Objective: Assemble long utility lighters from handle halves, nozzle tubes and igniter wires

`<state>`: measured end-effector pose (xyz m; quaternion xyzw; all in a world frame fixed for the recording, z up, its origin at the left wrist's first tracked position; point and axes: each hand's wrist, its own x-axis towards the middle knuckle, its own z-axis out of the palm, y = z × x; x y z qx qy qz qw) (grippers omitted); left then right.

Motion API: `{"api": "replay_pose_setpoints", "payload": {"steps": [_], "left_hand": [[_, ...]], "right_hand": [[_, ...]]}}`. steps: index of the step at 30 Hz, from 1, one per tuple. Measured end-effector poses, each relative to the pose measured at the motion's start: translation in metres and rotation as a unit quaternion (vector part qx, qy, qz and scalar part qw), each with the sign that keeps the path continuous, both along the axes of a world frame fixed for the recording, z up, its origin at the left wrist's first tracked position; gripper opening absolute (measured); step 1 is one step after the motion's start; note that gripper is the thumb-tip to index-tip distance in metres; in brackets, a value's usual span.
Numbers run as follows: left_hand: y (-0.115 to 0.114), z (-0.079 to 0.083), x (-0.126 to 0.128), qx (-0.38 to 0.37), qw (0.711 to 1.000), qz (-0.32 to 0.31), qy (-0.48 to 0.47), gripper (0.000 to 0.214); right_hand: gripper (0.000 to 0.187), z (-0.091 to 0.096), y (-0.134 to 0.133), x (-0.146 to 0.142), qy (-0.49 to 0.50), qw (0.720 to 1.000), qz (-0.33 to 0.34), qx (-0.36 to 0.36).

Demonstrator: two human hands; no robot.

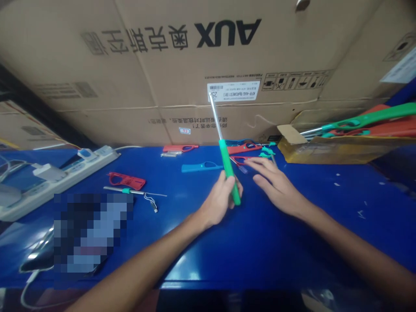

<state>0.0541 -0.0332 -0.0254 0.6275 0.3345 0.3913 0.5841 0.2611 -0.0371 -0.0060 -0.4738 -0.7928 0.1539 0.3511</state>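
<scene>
Left hand (217, 200) wrapped round the handle of a green long-neck lighter (225, 155), thumb along the handle, firm grasp; lighter is over the middle of the blue surface (253, 247), metal tube angled up and away past the far edge, tip overlapping the white label (238, 92) on the large cardboard box (162, 86) behind. Right hand (277, 185) just beside it, fingers loosely extended, grasping nothing visible; fingertips near a small red part (239, 162), contact can't be told. Blue handle shell (198, 167) lies left of the lighter, between middle and far edge. Along the far edge: red handle (178, 148) with a clear piece (171, 154) just beside it, another red handle (243, 149) behind the lighter, teal bits (267, 151) right of that. Far right corner: taped carton (325, 154) with green handle (373, 117) and orange-red handle (386, 128) sticking out. Towards the left edge: red shell (127, 181), metal rod with a teal collar (126, 190) just in front of it, white power strip (83, 172) running diagonally to the far edge. Near left corner: pixelated item (97, 232), details can't be read.
</scene>
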Motion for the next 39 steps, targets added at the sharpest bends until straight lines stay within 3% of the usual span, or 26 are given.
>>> {"api": "replay_pose_setpoints", "payload": {"steps": [3,6,8,12,16,19,21,24,29,33,39], "left_hand": [[-0.006,0.0,0.002,0.064,0.993,-0.056,0.086,0.042],[-0.007,0.003,0.001,0.15,0.974,-0.1,0.137,0.05],[-0.007,0.004,0.0,0.167,0.964,-0.119,0.169,0.058],[-0.007,0.006,-0.001,0.167,0.956,-0.13,0.205,0.069],[-0.008,0.006,0.001,0.184,0.953,-0.144,0.19,0.052],[-0.006,0.005,0.001,0.177,0.957,-0.14,0.183,0.045],[-0.005,0.003,0.001,0.173,0.96,-0.131,0.177,0.041],[-0.003,0.001,0.001,0.175,0.963,-0.12,0.165,0.035],[-0.001,0.003,0.0,0.188,0.961,-0.094,0.181,0.032],[0.0,0.003,0.0,0.195,0.956,-0.093,0.199,0.032],[0.0,0.002,0.0,0.201,0.954,-0.103,0.198,0.031]], "right_hand": [[0.04,0.007,-0.012,-0.015,0.077,0.994,0.072,-0.04],[0.033,0.009,-0.016,-0.023,0.138,0.985,0.054,-0.09],[0.029,0.009,-0.015,-0.022,0.192,0.971,0.029,-0.139],[0.033,0.01,-0.005,-0.013,0.32,0.931,-0.022,-0.175],[0.03,0.015,0.002,-0.005,0.444,0.87,-0.029,-0.212],[0.032,0.022,0.004,0.003,0.459,0.843,-0.038,-0.277],[0.041,0.024,0.006,0.01,0.399,0.862,-0.06,-0.308],[0.05,0.023,0.01,0.02,0.273,0.914,-0.104,-0.282],[0.037,0.018,0.015,0.033,0.062,0.979,-0.151,-0.118],[0.029,0.022,0.013,0.033,-0.01,0.984,-0.179,-0.018],[0.037,0.029,0.006,0.026,-0.011,0.984,-0.176,-0.016]]}}
